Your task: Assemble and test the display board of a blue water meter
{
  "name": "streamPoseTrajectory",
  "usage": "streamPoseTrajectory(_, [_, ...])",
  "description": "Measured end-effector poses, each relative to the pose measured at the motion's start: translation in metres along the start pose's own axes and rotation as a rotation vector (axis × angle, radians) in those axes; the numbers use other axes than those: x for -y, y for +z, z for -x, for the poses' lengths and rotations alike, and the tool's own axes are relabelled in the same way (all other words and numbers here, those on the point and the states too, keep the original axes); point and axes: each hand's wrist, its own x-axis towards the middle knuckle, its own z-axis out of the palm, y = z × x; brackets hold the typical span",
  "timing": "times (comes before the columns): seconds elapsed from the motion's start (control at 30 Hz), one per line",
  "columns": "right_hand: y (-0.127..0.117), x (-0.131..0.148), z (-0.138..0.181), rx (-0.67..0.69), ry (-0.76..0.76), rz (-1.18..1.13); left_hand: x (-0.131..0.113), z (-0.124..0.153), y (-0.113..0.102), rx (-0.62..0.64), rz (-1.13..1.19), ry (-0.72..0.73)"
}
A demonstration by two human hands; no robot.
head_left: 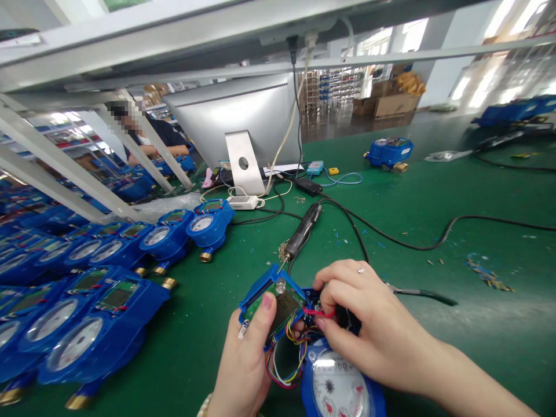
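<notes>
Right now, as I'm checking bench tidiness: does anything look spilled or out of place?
Yes. Small scraps lie scattered on the green mat, and loose metal bits are heaped beside the electric screwdriver.

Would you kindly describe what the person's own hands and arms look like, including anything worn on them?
Both hands are bare, with no gloves. The right hand wears a thin silver-coloured ring on one finger. The left hand has a pale beaded bracelet at the wrist, only partly in view. Both forearms are uncovered; no sleeves show.
</notes>
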Motion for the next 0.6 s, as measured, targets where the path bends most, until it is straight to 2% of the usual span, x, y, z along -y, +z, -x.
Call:
streamPoseTrajectory(0.1, [-0.001, -0.002, 0.0, 0.043, 0.006, 0.031, 0.001, 0.0, -0.003, -0.011, -0.067, 0.028])
streamPoseTrajectory(0.2, [-0.001, -0.003, -0.002, 0.055, 0.03, 0.001, 0.0, -0.002, -0.002, -0.01, -0.031, 0.021])
streamPoseTrajectory(0.4, [-0.004, -0.011, -0.006, 0.072, 0.166, -0.376, -0.003, -0.004, -0.001, 0.041, 0.01, -0.073])
streamPoseTrajectory(0.5, [-0.006, -0.016, -0.007, 0.112, 0.231, -0.525, 0.001, -0.007, -0.011, 0.096, 0.006, -0.039])
streamPoseTrajectory(0.6, [-0.008, -0.018, -0.008, 0.091, 0.244, -0.53, 0.006, -0.011, -0.022, 0.174, -0.053, 0.022])
